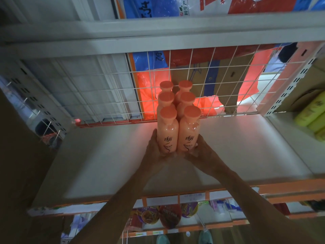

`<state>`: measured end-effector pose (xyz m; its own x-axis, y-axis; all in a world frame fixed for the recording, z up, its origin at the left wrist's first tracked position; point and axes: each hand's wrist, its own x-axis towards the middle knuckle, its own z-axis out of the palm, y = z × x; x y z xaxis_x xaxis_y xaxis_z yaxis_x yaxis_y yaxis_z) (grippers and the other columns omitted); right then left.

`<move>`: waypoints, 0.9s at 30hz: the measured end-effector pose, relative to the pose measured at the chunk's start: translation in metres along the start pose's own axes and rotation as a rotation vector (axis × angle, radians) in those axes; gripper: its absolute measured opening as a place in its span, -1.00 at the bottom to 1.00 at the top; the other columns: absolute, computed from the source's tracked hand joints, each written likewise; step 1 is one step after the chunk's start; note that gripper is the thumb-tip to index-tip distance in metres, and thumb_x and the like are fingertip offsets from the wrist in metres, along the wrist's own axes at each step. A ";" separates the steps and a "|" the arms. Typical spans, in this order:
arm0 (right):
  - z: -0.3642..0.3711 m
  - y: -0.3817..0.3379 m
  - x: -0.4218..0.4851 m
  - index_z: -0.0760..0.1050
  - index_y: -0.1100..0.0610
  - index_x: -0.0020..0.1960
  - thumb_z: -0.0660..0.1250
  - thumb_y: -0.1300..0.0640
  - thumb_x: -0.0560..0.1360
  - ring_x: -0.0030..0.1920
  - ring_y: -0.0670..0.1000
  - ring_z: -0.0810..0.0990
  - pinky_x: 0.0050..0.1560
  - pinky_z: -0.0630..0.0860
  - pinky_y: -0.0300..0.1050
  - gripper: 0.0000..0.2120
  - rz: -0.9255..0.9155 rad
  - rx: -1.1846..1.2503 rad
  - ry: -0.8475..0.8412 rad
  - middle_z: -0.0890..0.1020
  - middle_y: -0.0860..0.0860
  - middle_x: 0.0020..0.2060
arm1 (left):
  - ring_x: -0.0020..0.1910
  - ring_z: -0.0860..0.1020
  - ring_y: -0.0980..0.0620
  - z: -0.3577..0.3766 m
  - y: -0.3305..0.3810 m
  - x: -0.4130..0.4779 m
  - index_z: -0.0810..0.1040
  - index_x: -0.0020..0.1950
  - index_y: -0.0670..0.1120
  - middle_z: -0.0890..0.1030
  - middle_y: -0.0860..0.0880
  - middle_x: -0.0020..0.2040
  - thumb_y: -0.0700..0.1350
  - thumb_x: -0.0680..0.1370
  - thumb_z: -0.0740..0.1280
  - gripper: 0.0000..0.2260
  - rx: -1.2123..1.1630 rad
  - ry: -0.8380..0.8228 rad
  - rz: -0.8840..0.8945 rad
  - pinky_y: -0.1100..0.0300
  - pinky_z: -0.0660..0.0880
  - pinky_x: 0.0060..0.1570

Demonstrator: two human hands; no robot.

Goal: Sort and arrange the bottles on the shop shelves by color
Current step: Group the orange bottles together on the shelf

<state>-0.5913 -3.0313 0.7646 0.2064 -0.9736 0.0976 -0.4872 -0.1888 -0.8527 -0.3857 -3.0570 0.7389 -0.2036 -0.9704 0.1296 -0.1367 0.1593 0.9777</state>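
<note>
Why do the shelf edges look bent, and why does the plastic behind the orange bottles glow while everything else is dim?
Head view: the wide-angle lens bows the shelf edges. Head view again: light from behind shines through the red plastic bag, backlighting the orange bottles; the left side sits in deep shadow, and the goods below look soft.

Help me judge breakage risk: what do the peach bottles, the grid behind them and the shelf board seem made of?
Peach bottles: probably glossy plastic; bright highlights sit on the shoulders, and the flat caps look duller. Wire grid: thin white-coated metal wire, judging by its even welded squares. Shelf board: smooth, matte, off-white, likely painted metal, though the look leaves that open.
</note>
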 end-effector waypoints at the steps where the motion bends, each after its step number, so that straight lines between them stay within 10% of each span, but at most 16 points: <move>1: -0.003 -0.003 0.002 0.18 -0.12 0.49 0.47 -0.26 0.39 0.30 -0.08 0.50 0.21 0.54 0.14 -0.21 -0.002 0.023 0.005 0.50 -0.18 0.31 | 0.39 0.47 -0.15 0.000 0.004 0.001 0.17 0.53 -0.09 0.46 -0.14 0.40 -0.36 0.39 0.55 -0.17 -0.055 -0.031 0.022 -0.20 0.54 0.18; 10: -0.018 -0.017 0.019 0.17 -0.27 0.43 0.56 0.17 0.33 0.30 -0.07 0.53 0.13 0.58 -0.07 -0.13 -0.053 0.230 -0.119 0.51 -0.19 0.30 | 0.41 0.43 -0.21 0.008 0.011 0.003 0.11 0.53 -0.13 0.40 -0.22 0.42 -0.45 0.40 0.46 -0.18 -0.187 -0.035 -0.003 -0.20 0.53 0.20; 27: -0.033 -0.011 0.024 0.14 -0.51 0.32 0.58 0.08 0.33 0.24 -0.18 0.55 0.19 0.55 -0.05 -0.14 0.020 0.087 -0.158 0.54 -0.25 0.26 | 0.36 0.50 -0.04 0.025 0.031 -0.001 0.06 0.51 -0.27 0.42 -0.20 0.39 -0.67 0.41 0.23 -0.25 -0.315 -0.046 0.047 0.14 0.57 0.10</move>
<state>-0.6091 -3.0571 0.7932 0.3321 -0.9432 0.0042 -0.4187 -0.1514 -0.8954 -0.4144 -3.0462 0.7649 -0.2473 -0.9529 0.1757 0.1795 0.1332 0.9747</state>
